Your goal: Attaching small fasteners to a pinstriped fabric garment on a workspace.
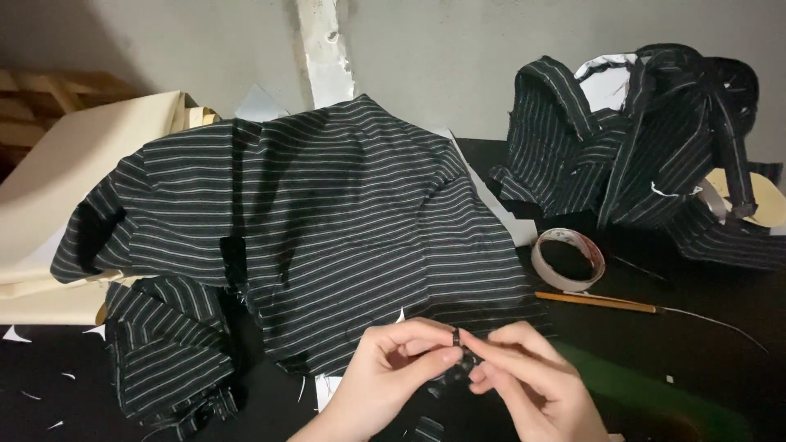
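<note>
A black garment with thin white stripes [327,205] lies spread over the dark table. At its near edge my left hand [385,376] and my right hand [532,381] meet, fingertips pinched together on a small dark piece [457,337] of the striped fabric. Whether a needle or pin is between the fingers I cannot tell. A smaller striped piece [168,352] lies to the left of my hands.
A heap of striped fabric pieces [647,147] sits at the back right. A roll of tape [567,259] and a thin wooden-handled tool [598,301] lie to the right. Cream cloth [74,172] is folded at the left. A green mat [655,393] shows near right.
</note>
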